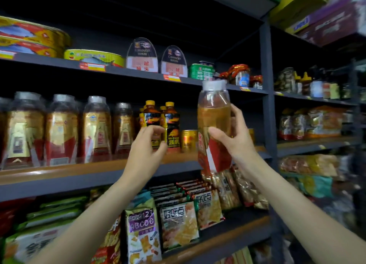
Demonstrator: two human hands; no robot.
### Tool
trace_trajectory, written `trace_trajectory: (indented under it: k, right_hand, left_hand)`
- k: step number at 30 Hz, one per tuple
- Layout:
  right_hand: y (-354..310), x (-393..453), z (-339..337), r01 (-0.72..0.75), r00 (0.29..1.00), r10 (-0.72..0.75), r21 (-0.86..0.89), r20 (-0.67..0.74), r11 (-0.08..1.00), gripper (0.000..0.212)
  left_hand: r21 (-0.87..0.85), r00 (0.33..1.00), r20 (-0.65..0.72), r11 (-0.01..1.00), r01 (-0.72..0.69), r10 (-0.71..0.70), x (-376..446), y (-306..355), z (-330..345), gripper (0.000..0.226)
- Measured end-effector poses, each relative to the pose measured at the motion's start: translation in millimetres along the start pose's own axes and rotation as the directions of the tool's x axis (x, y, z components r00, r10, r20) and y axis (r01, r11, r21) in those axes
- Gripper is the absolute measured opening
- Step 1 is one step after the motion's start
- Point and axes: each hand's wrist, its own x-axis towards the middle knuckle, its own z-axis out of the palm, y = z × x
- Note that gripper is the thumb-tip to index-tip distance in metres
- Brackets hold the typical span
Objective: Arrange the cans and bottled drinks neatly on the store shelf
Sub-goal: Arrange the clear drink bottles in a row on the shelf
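A person's right hand [235,134] grasps a tall clear plastic bottle of amber drink with a white cap and red label [214,123], holding it upright in front of the shelving at right of centre in the frame, its long axis near vertical and its base below the lip of the wood-edged middle shelf [83,169]. The left hand [147,145], fingers loosely curled and holding nothing that can be seen, hovers just in front of two small dark bottles with yellow caps [161,123]. A row of matching tall bottles [59,129] stands at the left of the frame. The held bottle lies right of that row, so placing it likely means lifting and carrying it leftward; the right hand has it.
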Motion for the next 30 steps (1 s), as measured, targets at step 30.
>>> trace_trajectory:
  k: [30]
  right_hand:
    - [279, 226, -270, -0.242, 0.928, 0.148, -0.251, -0.342, 0.937, 0.075]
  left_hand:
    - [0.834, 0.995, 0.070, 0.543, -0.097, 0.070, 101, 3, 348, 0.056]
